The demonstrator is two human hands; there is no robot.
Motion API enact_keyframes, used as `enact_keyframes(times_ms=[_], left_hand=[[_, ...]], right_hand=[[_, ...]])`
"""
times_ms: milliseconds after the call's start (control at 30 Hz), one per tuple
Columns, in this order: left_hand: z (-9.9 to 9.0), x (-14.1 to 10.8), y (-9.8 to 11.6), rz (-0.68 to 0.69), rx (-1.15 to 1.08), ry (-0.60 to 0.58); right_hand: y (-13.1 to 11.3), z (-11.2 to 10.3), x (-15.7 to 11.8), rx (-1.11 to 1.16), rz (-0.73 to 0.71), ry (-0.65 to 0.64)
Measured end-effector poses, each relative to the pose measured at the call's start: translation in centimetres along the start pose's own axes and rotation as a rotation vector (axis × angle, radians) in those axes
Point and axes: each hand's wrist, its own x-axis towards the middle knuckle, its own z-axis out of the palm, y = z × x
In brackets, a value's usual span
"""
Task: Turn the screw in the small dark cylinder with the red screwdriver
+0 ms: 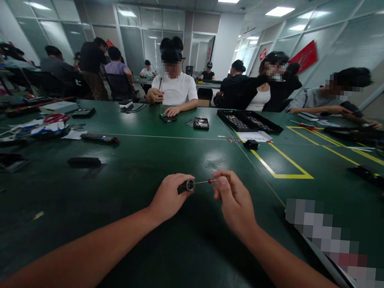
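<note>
My left hand (171,194) is wrapped round a small dark cylinder (189,185) whose round, silvery-rimmed end faces right. Between the fingers and thumb of my right hand (236,200) is a screwdriver (211,181) with a red collar and a thin metal shaft. The shaft points left, its tip at the cylinder's round end; whether it sits inside or only touches is too small to tell. Both hands are just above the green tabletop (164,159). My right fingers hide most of the screwdriver's handle.
Ahead lie a black parts tray (225,120), a small black block (251,144) and yellow tape (292,176). To the left are a dark tool (99,138), a black bar (84,161) and bundled cables (52,126). A co-worker (176,87) sits opposite; a blurred-out sheet (330,243) lies right.
</note>
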Motion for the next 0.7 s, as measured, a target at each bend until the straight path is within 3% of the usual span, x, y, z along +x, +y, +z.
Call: enact_keyframes(times_ms=[367,700], left_hand=[[-0.06,0.00,-0.39,-0.012,-0.050,0.010],[0.12,0.02,-0.62,0.005,-0.031,0.005]], right_hand=[[-0.62,-0.23,0.13,-0.149,-0.051,0.032],[-0.79,-0.17,0.22,-0.123,-0.047,-0.036]])
